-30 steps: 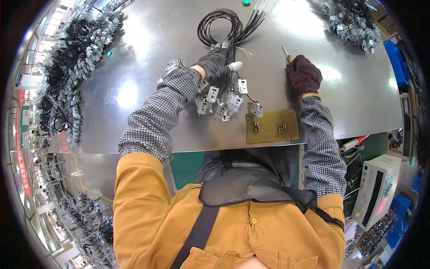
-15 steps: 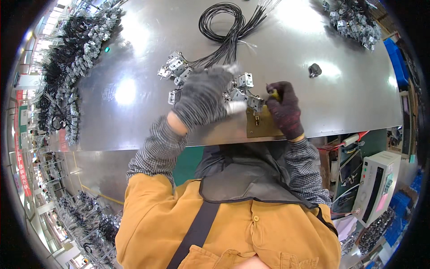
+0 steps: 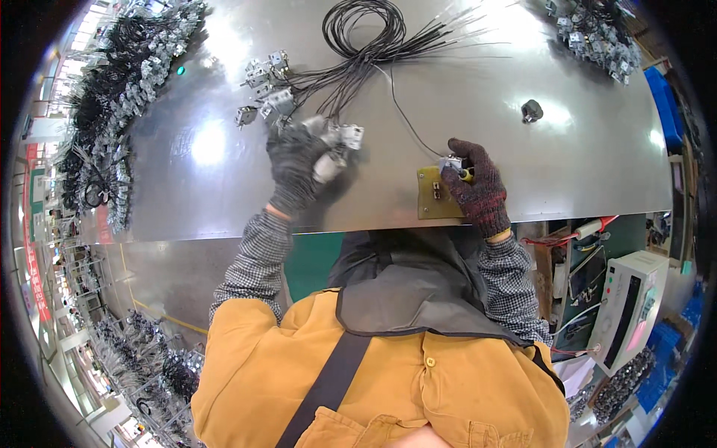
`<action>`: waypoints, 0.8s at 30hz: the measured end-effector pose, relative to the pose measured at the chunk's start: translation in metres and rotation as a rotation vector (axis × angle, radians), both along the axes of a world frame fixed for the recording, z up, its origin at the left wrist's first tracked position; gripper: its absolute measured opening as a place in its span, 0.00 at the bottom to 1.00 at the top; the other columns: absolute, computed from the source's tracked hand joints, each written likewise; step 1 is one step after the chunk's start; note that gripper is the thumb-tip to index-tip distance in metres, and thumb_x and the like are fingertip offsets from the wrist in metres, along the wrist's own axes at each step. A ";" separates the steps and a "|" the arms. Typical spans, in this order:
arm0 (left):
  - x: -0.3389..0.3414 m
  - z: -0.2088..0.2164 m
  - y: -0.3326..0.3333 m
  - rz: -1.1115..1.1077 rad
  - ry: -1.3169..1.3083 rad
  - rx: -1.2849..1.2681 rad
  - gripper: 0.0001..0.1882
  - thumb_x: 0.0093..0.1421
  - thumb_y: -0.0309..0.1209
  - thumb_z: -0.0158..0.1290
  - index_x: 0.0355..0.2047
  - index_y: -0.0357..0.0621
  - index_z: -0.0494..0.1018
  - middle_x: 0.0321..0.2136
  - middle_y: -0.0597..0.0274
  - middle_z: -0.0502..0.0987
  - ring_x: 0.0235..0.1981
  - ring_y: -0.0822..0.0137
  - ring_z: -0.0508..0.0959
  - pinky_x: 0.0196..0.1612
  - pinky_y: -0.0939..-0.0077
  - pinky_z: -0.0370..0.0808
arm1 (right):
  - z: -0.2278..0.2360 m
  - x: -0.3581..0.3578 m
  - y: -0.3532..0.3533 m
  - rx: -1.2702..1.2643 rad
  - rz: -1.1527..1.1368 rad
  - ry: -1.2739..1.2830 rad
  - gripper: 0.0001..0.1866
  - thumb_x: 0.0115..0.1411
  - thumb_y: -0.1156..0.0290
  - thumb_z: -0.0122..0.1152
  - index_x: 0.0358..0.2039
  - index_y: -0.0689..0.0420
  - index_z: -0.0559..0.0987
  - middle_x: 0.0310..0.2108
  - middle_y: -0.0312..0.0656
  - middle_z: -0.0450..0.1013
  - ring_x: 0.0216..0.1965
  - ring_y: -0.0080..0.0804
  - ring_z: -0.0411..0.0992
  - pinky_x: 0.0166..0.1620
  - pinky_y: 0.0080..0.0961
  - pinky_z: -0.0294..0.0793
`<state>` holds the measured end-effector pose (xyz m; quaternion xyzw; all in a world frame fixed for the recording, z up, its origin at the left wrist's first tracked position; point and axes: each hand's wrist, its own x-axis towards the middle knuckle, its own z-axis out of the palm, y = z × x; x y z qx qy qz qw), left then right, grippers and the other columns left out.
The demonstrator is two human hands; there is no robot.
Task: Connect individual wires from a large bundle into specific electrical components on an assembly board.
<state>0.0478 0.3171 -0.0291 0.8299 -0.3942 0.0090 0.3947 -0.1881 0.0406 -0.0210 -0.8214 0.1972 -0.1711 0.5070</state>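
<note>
right hand: gloved in dark red knit, closed, thumb and forefinger pinching one metal housing, probably to keep it steady near the fingertips.
yellow piece: tucked under the right fingers, perhaps the handle of a tool kept ready; the rest is covered by the glove.
single cable: runs from the pinched housing up and left of the right hand to the black cable bundle.
brown plate: on the table just left of and below the right fingers, its right part hidden by the glove.
left hand: in a grey glove with white fingertips, thumb and forefinger parted around loose housings; whether it grips them or only pushes them aside, i cannot tell.
housing cluster: beyond the left fingers, apart from the pinched one, seemingly so that one stays separate.
dark lump: beyond and right of the right hand; its kind is unclear.
bundle ends: beyond both hands, the coil reaches the upper edge and the thin tips fade into glare.
</note>
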 end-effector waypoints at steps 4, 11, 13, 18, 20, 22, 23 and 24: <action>-0.047 0.023 -0.012 -0.126 -0.527 0.345 0.29 0.56 0.58 0.59 0.54 0.62 0.82 0.60 0.60 0.76 0.65 0.51 0.69 0.72 0.35 0.48 | 0.001 -0.007 0.009 0.090 0.038 0.029 0.27 0.62 0.71 0.71 0.61 0.59 0.75 0.51 0.45 0.79 0.49 0.32 0.78 0.54 0.31 0.79; -0.049 0.064 -0.032 0.000 -0.476 0.112 0.35 0.59 0.56 0.60 0.61 0.49 0.76 0.53 0.59 0.80 0.58 0.54 0.75 0.72 0.46 0.51 | 0.004 -0.017 0.016 -0.045 0.017 0.056 0.27 0.61 0.68 0.73 0.60 0.59 0.76 0.49 0.45 0.79 0.48 0.33 0.79 0.53 0.31 0.78; -0.056 0.075 -0.036 0.009 -0.579 0.133 0.35 0.59 0.56 0.61 0.61 0.50 0.76 0.53 0.58 0.80 0.57 0.53 0.76 0.71 0.46 0.53 | 0.005 -0.020 0.016 -0.062 0.004 0.068 0.27 0.61 0.68 0.73 0.60 0.59 0.76 0.48 0.45 0.79 0.47 0.33 0.79 0.53 0.31 0.79; -0.079 0.068 -0.036 -0.230 -0.350 0.389 0.33 0.58 0.50 0.65 0.61 0.49 0.76 0.49 0.58 0.81 0.48 0.52 0.79 0.59 0.49 0.68 | -0.004 -0.022 0.018 -0.045 -0.004 0.006 0.26 0.62 0.69 0.74 0.59 0.58 0.77 0.48 0.44 0.79 0.46 0.32 0.79 0.52 0.30 0.79; -0.078 0.055 -0.036 -0.253 -0.682 0.440 0.28 0.60 0.44 0.64 0.59 0.48 0.77 0.47 0.58 0.81 0.46 0.52 0.81 0.52 0.55 0.75 | 0.001 -0.022 0.020 -0.071 0.000 0.001 0.26 0.62 0.70 0.74 0.59 0.58 0.77 0.48 0.44 0.80 0.46 0.32 0.79 0.52 0.30 0.79; -0.071 0.054 -0.029 -0.237 -0.405 0.401 0.24 0.62 0.41 0.62 0.58 0.51 0.78 0.47 0.59 0.82 0.47 0.53 0.81 0.54 0.55 0.75 | 0.005 -0.022 0.021 -0.096 0.004 -0.004 0.26 0.62 0.70 0.73 0.59 0.58 0.77 0.47 0.44 0.80 0.46 0.32 0.79 0.51 0.30 0.79; -0.068 0.056 -0.025 -0.215 -0.127 0.356 0.21 0.63 0.38 0.61 0.56 0.53 0.79 0.47 0.61 0.83 0.47 0.54 0.81 0.56 0.56 0.75 | 0.005 -0.023 0.020 -0.087 -0.004 -0.008 0.26 0.62 0.70 0.73 0.59 0.59 0.77 0.47 0.44 0.80 0.46 0.32 0.79 0.51 0.30 0.79; -0.058 0.074 -0.032 -0.260 -0.378 0.171 0.20 0.61 0.34 0.64 0.54 0.50 0.79 0.46 0.59 0.83 0.48 0.54 0.81 0.54 0.61 0.77 | 0.005 -0.023 0.019 -0.082 -0.014 -0.012 0.25 0.62 0.70 0.73 0.59 0.59 0.77 0.46 0.44 0.80 0.46 0.31 0.80 0.51 0.30 0.79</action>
